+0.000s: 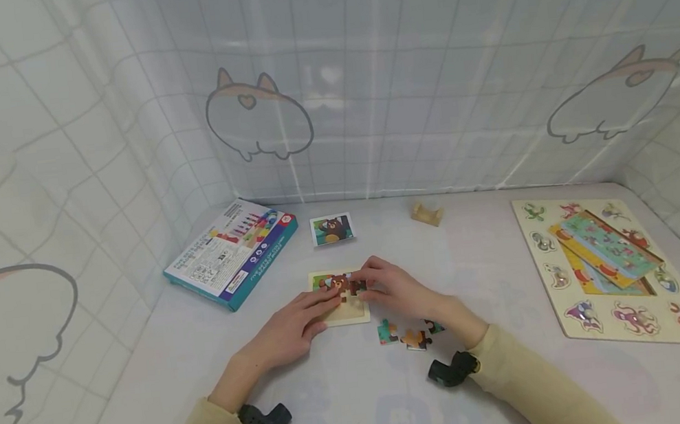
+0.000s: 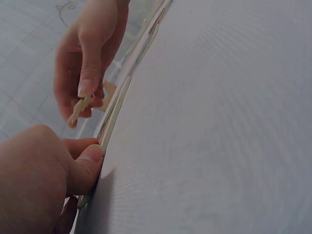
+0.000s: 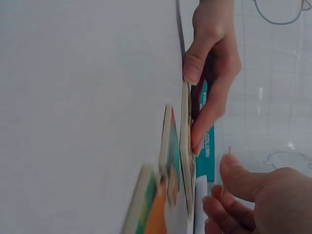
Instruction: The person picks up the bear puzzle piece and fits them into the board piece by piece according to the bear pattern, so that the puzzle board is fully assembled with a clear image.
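A small wooden jigsaw tray lies before me with a partly filled bear picture in its upper part. My left hand holds the tray at its left and near side, thumb against the edge and fingers over the top. Between thumb and fingers, my right hand pinches a jigsaw piece, raised over the tray's right side. The piece is seen edge-on in the right wrist view, its picture hidden there. Loose jigsaw pieces lie on the table, right of the tray and near my right wrist.
Behind the tray is a bear picture card. A small wooden holder stands at the back. On the left lies a teal-and-white box; on the right, a large animal peg board bears colourful boards.
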{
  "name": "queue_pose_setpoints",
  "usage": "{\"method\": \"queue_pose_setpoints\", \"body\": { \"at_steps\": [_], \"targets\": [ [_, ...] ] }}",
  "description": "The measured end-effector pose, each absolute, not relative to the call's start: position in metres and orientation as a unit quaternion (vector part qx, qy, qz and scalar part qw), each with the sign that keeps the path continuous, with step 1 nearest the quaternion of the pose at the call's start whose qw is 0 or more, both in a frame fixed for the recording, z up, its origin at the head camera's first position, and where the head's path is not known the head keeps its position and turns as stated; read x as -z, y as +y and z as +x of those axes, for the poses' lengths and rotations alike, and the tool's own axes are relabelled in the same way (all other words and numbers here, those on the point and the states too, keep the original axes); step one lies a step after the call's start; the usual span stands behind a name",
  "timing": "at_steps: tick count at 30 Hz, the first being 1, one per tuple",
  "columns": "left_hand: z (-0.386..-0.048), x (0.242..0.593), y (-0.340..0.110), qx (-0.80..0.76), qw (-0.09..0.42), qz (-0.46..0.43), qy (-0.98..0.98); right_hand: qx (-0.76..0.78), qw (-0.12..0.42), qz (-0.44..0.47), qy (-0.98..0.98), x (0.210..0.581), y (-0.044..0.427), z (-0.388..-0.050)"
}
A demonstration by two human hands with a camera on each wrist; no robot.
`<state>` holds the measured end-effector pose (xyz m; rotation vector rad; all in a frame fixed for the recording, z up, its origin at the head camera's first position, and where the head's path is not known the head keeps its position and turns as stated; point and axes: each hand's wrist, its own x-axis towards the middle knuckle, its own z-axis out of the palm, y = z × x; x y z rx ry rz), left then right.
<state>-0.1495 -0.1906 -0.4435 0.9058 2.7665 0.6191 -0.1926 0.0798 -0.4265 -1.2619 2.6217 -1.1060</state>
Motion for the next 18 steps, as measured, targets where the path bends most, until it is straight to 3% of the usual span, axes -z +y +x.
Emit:
{"method": "queue_pose_setpoints", "body": {
  "at_steps": [7, 18],
  "targets": [
    [-0.149, 0.445, -0.190, -0.209, 0.074, 0.309, 0.925, 0.332, 0.045, -0.377, 0.864, 0.435, 0.068, -0.192],
    [-0.148, 0.445, -0.189, -0.209, 0.079, 0.287, 0.931, 0.330, 0.017, -0.385, 0.862, 0.445, 0.069, -0.193]
  ]
}}
